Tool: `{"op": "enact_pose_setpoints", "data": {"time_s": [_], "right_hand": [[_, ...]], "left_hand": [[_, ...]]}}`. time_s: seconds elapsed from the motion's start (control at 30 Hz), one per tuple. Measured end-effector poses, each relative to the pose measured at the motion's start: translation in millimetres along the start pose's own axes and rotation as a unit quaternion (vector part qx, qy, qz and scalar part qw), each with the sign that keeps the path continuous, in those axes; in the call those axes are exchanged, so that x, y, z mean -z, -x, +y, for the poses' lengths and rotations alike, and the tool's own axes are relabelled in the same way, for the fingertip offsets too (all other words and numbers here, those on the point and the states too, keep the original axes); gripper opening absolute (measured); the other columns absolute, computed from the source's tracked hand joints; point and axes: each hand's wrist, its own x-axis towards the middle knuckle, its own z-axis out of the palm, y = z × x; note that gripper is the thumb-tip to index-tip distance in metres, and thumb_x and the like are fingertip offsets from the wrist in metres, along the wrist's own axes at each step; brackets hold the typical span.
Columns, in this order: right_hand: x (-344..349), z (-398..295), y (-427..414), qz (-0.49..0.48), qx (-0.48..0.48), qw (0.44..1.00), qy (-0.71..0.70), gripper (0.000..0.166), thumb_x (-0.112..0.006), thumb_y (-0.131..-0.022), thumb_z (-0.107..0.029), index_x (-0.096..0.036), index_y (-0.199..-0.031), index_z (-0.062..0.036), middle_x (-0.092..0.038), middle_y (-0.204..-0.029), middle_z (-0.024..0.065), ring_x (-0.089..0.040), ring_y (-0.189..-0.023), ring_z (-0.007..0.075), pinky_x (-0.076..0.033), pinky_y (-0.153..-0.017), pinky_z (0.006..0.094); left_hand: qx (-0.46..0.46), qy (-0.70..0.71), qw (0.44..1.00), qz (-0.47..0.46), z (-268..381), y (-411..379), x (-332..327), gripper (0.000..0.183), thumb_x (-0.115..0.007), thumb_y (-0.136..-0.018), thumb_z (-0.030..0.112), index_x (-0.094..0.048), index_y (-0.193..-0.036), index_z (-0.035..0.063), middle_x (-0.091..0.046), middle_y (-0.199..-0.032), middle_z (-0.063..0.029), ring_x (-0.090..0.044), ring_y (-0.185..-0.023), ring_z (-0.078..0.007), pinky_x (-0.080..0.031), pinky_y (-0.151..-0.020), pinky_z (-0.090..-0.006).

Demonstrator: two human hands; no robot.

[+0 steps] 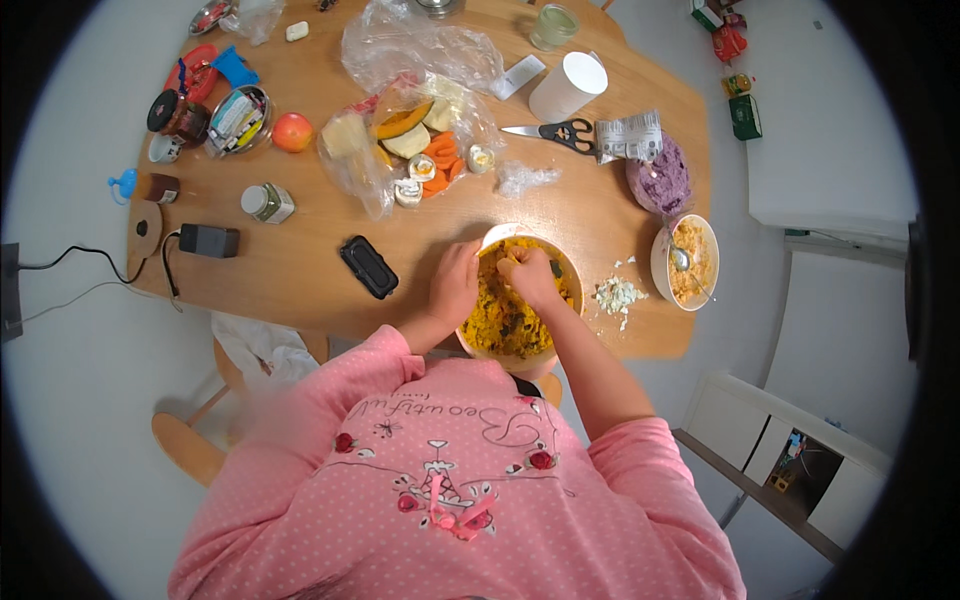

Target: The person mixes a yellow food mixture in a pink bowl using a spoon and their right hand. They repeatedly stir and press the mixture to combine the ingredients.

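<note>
A large pale bowl (574, 277) stands at the table's near edge, filled with yellow mash mixed with dark green bits (504, 319). My left hand (455, 281) grips the bowl's left side, with the thumb by the rim. Inside the bowl, my right hand (529, 276) is curled down at the mash. Yellow food shows at its fingers, but whether they are closed around any is hidden. Right of the bowl lies a heap of eggshell pieces (619, 295). Farther right, a white bowl (658, 262) holds an orange-yellow mixture and a metal spoon (681, 259).
Beyond the bowl, clear plastic bags (352, 161) hold pumpkin slices and carrot slices (444, 154). Black-handled scissors (566, 135) lie near a paper roll (568, 86) and purple mash (664, 180). Leftward are a black plastic case (369, 267), a spice jar (268, 203) and an apple (292, 132).
</note>
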Motion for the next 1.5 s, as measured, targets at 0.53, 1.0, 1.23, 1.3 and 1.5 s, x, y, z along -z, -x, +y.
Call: {"op": "enact_pose_setpoints", "data": {"time_s": [0.53,1.0,1.23,1.3,1.5], "right_hand": [[-34,53,-30,-0.043,0.072,0.995,0.046,0.015,-0.059,-0.067,-0.01,-0.065,-0.072,0.0018,-0.063,-0.068,0.0212,-0.06,-0.056,0.0287,-0.049,-0.059,0.0402],[6,62,-20,-0.083,0.007,0.995,0.054,0.01,-0.059,-0.066,-0.006,-0.055,-0.061,0.0017,-0.049,-0.054,0.0143,-0.048,-0.052,0.0212,-0.044,-0.055,0.0372],[-9,64,-2,0.051,0.074,0.992,0.083,0.008,-0.059,-0.069,-0.006,-0.059,-0.067,0.0015,-0.054,-0.058,0.0166,-0.049,-0.052,0.0243,-0.044,-0.057,0.0382],[0,37,21,0.082,0.017,0.99,0.114,0.01,-0.059,-0.071,-0.007,-0.06,-0.068,0.003,-0.057,-0.061,0.0217,-0.054,-0.054,0.0293,-0.046,-0.059,0.0395],[9,62,-6,0.126,-0.065,0.979,0.144,0.018,-0.056,-0.074,-0.009,-0.07,-0.081,0.0006,-0.067,-0.081,0.0233,-0.067,-0.073,0.0352,-0.053,-0.07,0.0425]], "left_hand": [[-0.014,-0.027,1.0,-0.002,2,2,0,0.026,-0.045,-0.096,0.011,-0.054,-0.12,0.0054,-0.056,-0.109,-0.0151,-0.055,-0.103,-0.036,-0.046,-0.087,-0.0423],[-0.003,-0.024,1.0,-0.012,5,4,4,0.026,-0.044,-0.096,0.01,-0.054,-0.12,0.0058,-0.056,-0.109,-0.0154,-0.054,-0.104,-0.0359,-0.045,-0.087,-0.0418],[-0.021,-0.014,1.0,0.003,-1,-2,-3,0.027,-0.044,-0.096,0.011,-0.054,-0.121,0.007,-0.056,-0.107,-0.0155,-0.055,-0.102,-0.0365,-0.045,-0.085,-0.0422],[-0.017,-0.017,1.0,0.006,0,-1,-2,0.027,-0.045,-0.096,0.01,-0.054,-0.121,0.0073,-0.056,-0.107,-0.0153,-0.055,-0.102,-0.0366,-0.045,-0.085,-0.0424],[-0.015,-0.033,0.999,-0.007,5,3,2,0.027,-0.045,-0.095,0.009,-0.054,-0.121,0.0076,-0.057,-0.106,-0.0144,-0.055,-0.102,-0.036,-0.046,-0.084,-0.0422]]}}
